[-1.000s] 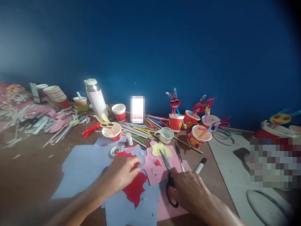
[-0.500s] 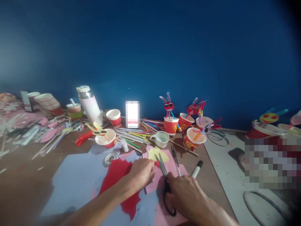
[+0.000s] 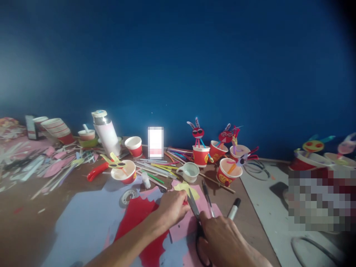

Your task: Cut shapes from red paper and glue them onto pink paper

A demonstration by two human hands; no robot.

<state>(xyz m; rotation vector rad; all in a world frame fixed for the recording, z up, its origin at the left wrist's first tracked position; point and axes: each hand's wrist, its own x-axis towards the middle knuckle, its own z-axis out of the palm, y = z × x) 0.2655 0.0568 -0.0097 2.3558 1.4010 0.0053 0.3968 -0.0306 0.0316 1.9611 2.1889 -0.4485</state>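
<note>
small red scrap (image 3: 185,203) pinched in left hand (image 3: 174,207), black-handled scissors (image 3: 193,204) gripped by right hand (image 3: 222,235), red sheet (image 3: 136,213) laid over blue paper (image 3: 80,218), near left

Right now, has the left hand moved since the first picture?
Yes: the left hand has moved right, judged against the pale mug, toward the scissors.
</note>
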